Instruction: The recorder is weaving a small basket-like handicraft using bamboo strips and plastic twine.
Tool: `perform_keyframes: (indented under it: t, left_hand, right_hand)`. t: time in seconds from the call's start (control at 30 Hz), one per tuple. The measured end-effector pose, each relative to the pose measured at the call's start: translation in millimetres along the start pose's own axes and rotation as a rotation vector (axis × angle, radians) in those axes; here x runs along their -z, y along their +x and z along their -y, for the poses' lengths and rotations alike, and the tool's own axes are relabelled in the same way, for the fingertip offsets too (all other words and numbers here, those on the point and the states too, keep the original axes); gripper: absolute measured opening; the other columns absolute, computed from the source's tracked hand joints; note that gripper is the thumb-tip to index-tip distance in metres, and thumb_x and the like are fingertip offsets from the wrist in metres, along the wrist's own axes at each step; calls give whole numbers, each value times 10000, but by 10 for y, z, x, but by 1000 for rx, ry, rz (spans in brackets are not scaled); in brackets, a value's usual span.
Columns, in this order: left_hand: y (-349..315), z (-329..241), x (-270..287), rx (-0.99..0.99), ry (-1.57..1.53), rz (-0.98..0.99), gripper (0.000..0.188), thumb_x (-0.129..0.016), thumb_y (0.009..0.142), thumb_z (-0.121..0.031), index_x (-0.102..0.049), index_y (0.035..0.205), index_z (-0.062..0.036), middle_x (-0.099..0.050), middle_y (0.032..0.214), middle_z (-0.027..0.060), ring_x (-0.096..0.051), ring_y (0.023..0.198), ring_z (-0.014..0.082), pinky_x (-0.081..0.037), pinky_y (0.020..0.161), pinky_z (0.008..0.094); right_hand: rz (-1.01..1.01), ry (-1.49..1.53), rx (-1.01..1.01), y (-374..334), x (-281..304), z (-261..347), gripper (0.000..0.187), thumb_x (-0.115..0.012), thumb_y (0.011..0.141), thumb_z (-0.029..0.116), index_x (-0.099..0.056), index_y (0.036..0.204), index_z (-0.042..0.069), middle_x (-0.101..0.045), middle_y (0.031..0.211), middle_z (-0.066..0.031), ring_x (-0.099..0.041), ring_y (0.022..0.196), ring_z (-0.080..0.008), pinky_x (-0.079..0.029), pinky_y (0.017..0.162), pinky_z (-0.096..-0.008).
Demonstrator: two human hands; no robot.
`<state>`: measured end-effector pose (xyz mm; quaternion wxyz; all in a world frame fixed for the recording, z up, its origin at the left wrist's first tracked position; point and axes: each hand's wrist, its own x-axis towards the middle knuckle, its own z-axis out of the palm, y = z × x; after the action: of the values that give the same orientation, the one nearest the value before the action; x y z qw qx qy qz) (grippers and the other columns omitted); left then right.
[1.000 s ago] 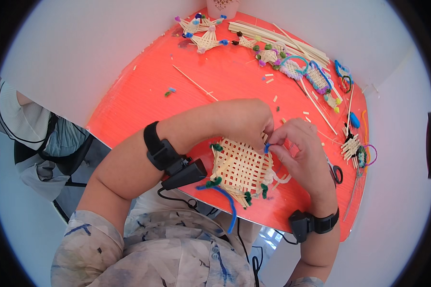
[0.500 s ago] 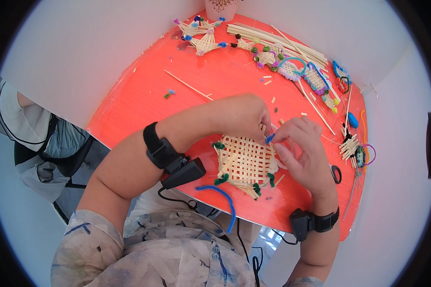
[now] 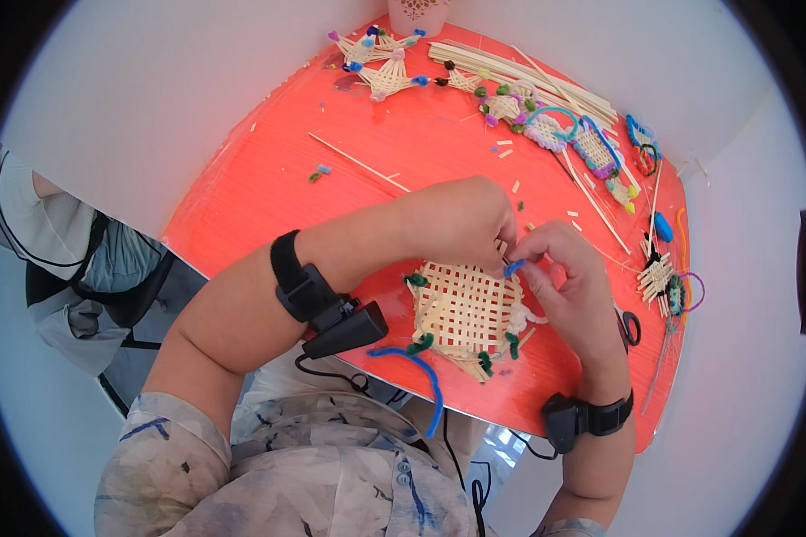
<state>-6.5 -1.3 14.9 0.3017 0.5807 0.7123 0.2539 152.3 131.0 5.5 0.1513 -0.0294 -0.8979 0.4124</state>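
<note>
A square mat woven from pale straw strips (image 3: 467,311) lies on the red table (image 3: 269,188) near its front edge. Dark green pipe-cleaner bits curl at its corners. My left hand (image 3: 461,224) grips the mat's far edge from above. My right hand (image 3: 571,286) pinches a blue pipe cleaner end (image 3: 514,267) at the mat's far right corner, fingertips touching those of the left hand. A longer blue pipe cleaner (image 3: 419,376) trails off the mat's near edge over the table's rim.
Finished straw stars with coloured tips (image 3: 381,64), loose straw strips (image 3: 519,67), woven pieces with pipe cleaners (image 3: 591,143) and more pipe cleaners (image 3: 643,152) lie along the far and right table edges. Small scissors (image 3: 630,328) lie right of my hand. A pink cup (image 3: 416,13) stands at the back.
Both hands and the mat have shifted slightly toward the table's far side. The fingertips of both hands have closed together on the blue end at the mat's corner.
</note>
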Motion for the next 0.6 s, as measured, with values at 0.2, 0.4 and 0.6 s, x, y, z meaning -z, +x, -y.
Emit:
perform_keyframes:
  t: [0.2, 0.4, 0.6]
  left_hand:
    - [29, 90, -58, -8, -67, -2, 252, -775, 739, -178, -755, 946, -36, -702, 735, 129, -662, 655, 194, -515, 631, 330]
    - [28, 89, -17, 54, -31, -41, 263, -769, 742, -175, -755, 962, -31, -713, 764, 123, -672, 673, 202, -528, 659, 327]
    - [18, 110, -38, -91, -52, -108, 242, -764, 742, -164, -755, 945, -33, -718, 790, 136, -678, 686, 221, -526, 664, 328]
  right_hand:
    - [103, -203, 134, -27, 65, -32, 208, -679, 778, -29, -658, 885, 149, -588, 930, -2, -548, 983, -206, -326, 893, -395]
    - [60, -240, 198, -23, 114, 6, 183, -701, 769, -6, -661, 890, 125, -593, 950, -11, -547, 986, -214, -335, 929, -404]
    - [18, -7, 88, 2, 61, -54, 178, -724, 758, -19, -664, 898, 73, -640, 881, -45, -589, 880, -239, -439, 828, -361]
